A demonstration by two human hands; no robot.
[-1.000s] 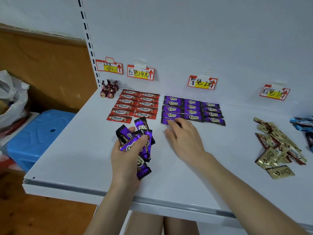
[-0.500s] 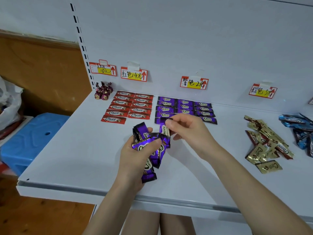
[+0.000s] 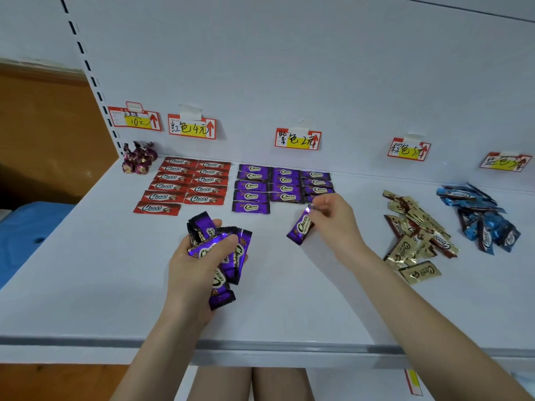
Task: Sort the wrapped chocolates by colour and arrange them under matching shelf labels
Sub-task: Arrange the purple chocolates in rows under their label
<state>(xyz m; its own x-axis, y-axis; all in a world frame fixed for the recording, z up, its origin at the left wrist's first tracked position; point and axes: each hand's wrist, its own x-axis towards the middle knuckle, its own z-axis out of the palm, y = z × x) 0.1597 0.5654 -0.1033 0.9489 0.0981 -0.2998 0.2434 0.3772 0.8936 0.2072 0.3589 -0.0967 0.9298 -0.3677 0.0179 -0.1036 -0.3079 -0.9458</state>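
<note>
The left hand [image 3: 199,264] grips a bundle of purple chocolates [image 3: 223,253] above the white shelf [image 3: 86,285]. Farther in, the right hand [image 3: 333,221] pinches one purple chocolate [image 3: 300,228] by its end — just before the laid-out purple rows [image 3: 275,185] under the purple label [image 3: 298,139], beside the red rows [image 3: 185,185].

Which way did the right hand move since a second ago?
Yes. The right hand moved right, from the left column of the purple rows to their right column, now pinching one purple chocolate.
</note>
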